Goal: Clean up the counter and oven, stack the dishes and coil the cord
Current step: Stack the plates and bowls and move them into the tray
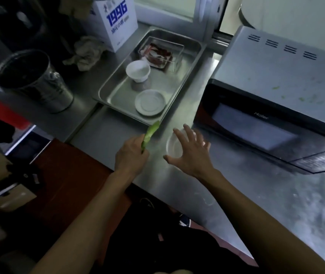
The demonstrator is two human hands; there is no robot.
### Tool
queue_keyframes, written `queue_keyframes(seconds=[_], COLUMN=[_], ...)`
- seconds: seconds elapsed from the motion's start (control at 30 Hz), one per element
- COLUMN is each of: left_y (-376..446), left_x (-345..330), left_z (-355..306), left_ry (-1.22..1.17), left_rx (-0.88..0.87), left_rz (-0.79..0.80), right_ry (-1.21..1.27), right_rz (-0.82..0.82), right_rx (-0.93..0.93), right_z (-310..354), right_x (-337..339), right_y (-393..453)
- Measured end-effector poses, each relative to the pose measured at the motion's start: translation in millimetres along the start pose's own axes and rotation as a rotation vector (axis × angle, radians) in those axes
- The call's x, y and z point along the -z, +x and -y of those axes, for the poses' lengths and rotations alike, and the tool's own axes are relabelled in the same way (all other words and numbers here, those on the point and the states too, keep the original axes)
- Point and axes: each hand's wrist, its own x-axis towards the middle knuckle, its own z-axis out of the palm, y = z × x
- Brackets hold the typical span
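Observation:
My left hand (131, 155) grips a long green vegetable scrap (151, 133) that sticks up toward the tray. My right hand (190, 153) hovers with fingers spread over a small white dish (172, 147) on the steel counter (256, 204). A steel tray (118, 91) holds a white bowl (138, 71), a white saucer (150, 102) and a clear box of red scraps (160, 54). The microwave oven (272, 103) stands at the right, door closed, with green bits on its top. No cord is in view.
A metal bin with a dark liner (33, 80) stands at the left beside a crumpled rag (86, 52). A white carton marked 1996 (114, 20) sits at the back. The counter's front edge runs diagonally by my body.

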Motion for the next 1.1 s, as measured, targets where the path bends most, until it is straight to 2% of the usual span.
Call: queue_keyframes(seconds=[0.27,0.37,0.5,0.63,0.8,1.1], left_y=[76.1,116.3,171.7,218.0,256.0,282.0], left_x=[41.3,52.9,67.3,81.8,89.9,81.1], left_z=[26.5,44.4,71.5,92.0,103.1,112.6], left_ry=[-0.049,-0.105,-0.121,-0.101,-0.108,-0.078], left_rx=[-0.018,-0.086,-0.179,-0.175,-0.203,-0.274], left_rz=[-0.113,-0.151,-0.128,-0.116,-0.027,0.040], right_ry=[-0.048,-0.073,-0.090,-0.079,-0.080,-0.150], right_rz=[-0.088,-0.112,-0.096,-0.089,-0.047,0.029], right_rx=[0.048,0.044,-0.011,-0.138,-0.260,-0.298], right_z=[36.8,55.0,79.3,96.1,101.1,97.5], right_x=[11.8,6.4,-7.0,-24.0,-47.9,-78.6], right_y=[78.4,117.7,167.6,211.1,250.4,285.1])
